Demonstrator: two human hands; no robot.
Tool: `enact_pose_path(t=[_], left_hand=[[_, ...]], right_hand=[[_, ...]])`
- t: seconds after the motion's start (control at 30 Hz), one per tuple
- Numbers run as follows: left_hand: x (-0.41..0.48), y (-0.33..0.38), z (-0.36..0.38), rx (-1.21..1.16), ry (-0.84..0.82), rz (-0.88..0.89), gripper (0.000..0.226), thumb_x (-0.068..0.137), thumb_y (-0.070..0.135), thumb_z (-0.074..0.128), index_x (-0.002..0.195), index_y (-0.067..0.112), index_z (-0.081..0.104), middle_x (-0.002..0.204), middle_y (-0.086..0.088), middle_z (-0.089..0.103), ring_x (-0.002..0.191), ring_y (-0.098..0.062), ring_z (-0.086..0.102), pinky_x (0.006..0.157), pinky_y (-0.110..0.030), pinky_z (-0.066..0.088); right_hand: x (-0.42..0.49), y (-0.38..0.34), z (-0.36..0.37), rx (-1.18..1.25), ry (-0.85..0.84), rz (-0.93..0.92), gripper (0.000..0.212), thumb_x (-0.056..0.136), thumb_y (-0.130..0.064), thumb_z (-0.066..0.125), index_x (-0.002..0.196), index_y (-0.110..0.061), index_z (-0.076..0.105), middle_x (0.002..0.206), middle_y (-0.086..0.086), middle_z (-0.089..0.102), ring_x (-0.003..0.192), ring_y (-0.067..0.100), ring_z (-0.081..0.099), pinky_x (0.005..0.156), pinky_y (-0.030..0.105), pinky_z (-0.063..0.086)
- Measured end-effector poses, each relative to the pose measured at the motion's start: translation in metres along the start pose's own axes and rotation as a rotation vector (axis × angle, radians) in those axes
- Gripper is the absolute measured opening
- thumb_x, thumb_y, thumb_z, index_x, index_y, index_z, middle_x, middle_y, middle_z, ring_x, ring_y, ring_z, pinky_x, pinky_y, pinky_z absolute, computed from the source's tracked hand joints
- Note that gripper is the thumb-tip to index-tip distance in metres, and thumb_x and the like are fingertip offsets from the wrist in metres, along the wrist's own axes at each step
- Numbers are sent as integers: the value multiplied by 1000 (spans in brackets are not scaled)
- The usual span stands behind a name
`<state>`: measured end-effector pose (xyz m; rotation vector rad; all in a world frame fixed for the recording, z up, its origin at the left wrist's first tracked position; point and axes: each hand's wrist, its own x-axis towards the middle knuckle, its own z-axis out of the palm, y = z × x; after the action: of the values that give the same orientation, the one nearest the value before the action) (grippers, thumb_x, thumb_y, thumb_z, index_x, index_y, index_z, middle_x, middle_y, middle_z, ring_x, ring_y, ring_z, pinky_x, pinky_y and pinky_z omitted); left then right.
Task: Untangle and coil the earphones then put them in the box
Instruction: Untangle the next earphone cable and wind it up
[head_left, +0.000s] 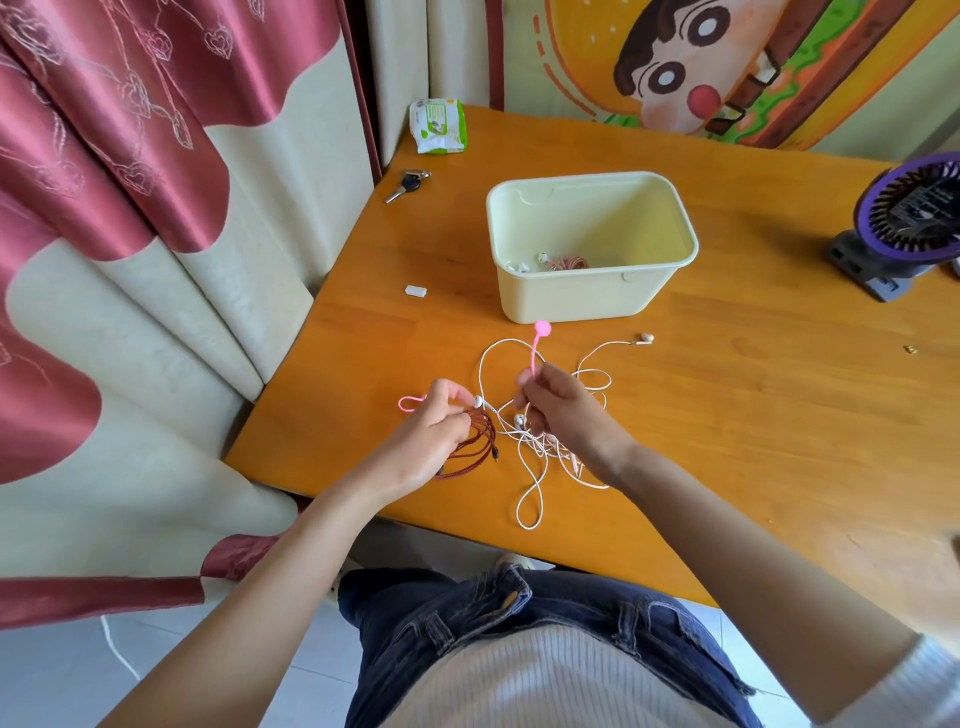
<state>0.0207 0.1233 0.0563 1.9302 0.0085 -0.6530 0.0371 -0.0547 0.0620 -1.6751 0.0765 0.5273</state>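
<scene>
Grip, left hand (431, 434): fingers curled round a coil of red-brown braided cable (475, 447), thumb and forefinger pinching a white earbud (477, 401). A pink loop (408, 404) sticks out on the hand's outer side.

Right hand (563, 413): fingertips pinched on the stalk of a pink cable tie (540, 338) (round head up, pointing toward the box).

White earphones (530, 467) lie in a loose tangle on the orange wooden table (779, 415), between and under both hands. Several loops cross, and one long loop trails toward the near edge. A second earbud (645, 339) lies apart at the end of its lead, just short of the box. Some pale pink cord is mixed into the tangle under the right wrist.

Pale yellow plastic box (597, 301), open-topped, holds a coiled pink cord (569, 262) and small white earbuds (542, 256).

Wet-wipes pack (437, 126) at the far corner: print too small to read. Keys (408, 183) lie near it.
</scene>
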Motion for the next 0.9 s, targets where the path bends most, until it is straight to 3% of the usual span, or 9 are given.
enact_pose_path(t=[0.1,0.23,0.37,0.53,0.63,0.73,0.8,0.9], left_hand=[[0,5,3,-18,-37,15,15,97,11,34,95,25,37,65,5,31,55,-9,27,52,-28,23],[0,13,6,-94,-26,41,17,98,7,33,91,22,35,56,12,33,48,-3,27,48,-21,24],[-1,14,7,-143,18,57,17,100,6,32,90,19,34,61,7,35,50,-4,29,49,-19,28],[-3,2,10,-204,177,47,6,99,11,40,103,15,41,73,1,45,66,-8,42,64,-17,40],[-2,-10,15,-65,193,57,10,100,14,40,109,16,44,81,2,50,79,-13,49,73,-22,42],[-6,-15,24,79,150,71,14,100,23,39,110,18,47,91,-5,55,81,-25,53,70,-30,43],[-9,-14,31,103,119,71,17,99,29,42,109,18,49,94,-3,54,82,-19,53,67,-16,39],[-10,-9,42,109,102,43,24,95,40,48,108,20,52,94,3,51,82,-14,51,64,-12,36]], right_hand=[[-1,-2,4,-130,-76,-22,20,101,-25,37,99,-12,52,82,-9,57,57,1,43,58,18,33],[-4,1,9,-219,-195,-22,26,99,-32,40,93,-7,45,71,0,39,62,10,31,61,29,30],[-5,1,10,-189,-222,-55,18,99,-27,43,89,-13,46,74,-2,54,61,9,35,56,21,32],[-2,5,2,-44,-140,-24,16,99,-21,44,85,-14,46,69,-3,48,54,5,38,50,14,34],[0,11,1,46,-76,19,11,99,-19,44,92,-11,48,70,-3,51,57,7,40,52,15,35],[1,13,3,96,-34,29,12,99,-17,43,89,-13,46,71,-2,52,56,5,42,52,13,37],[1,14,6,119,-7,28,14,99,-16,43,86,-15,45,71,-2,51,58,6,43,53,13,38],[2,16,10,225,55,38,12,99,-15,43,87,-14,45,70,0,49,63,9,47,62,20,43]])
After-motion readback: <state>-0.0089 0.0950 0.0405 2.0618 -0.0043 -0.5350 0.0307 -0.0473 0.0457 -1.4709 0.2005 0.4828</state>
